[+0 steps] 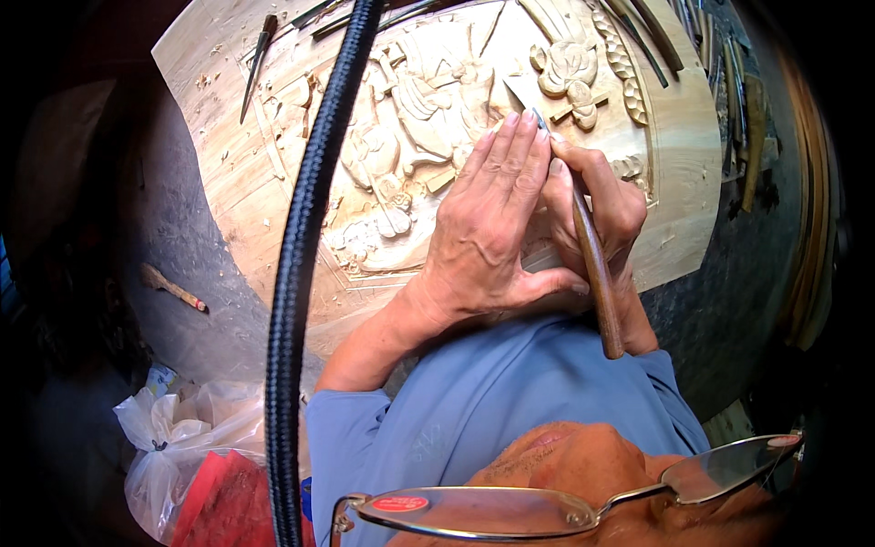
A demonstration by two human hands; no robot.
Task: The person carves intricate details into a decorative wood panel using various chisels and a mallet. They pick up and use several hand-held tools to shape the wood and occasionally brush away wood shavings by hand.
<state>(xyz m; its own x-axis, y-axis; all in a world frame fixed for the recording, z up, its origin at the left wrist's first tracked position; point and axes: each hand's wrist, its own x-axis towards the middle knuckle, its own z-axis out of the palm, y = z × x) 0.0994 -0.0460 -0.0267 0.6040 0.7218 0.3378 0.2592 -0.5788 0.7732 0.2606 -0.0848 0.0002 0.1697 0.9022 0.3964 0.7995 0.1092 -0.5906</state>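
My right hand [612, 196] curls its fingers tightly round a slim steel chisel with a brown wooden handle [598, 273]; my left hand [488, 223] lies flat, fingers straight, their tips beside the blade. I judge the chisel light, stiff and sharp, best gripped low near the blade, as here. Beneath both hands spreads a pale wooden relief panel [684, 164], probably heavy, its thin raised edges liable to chip. Left of the fingers, a black braided cable [310, 201] blocks part of my view; beyond them to the right lie brown, long-handled tools [755, 146].
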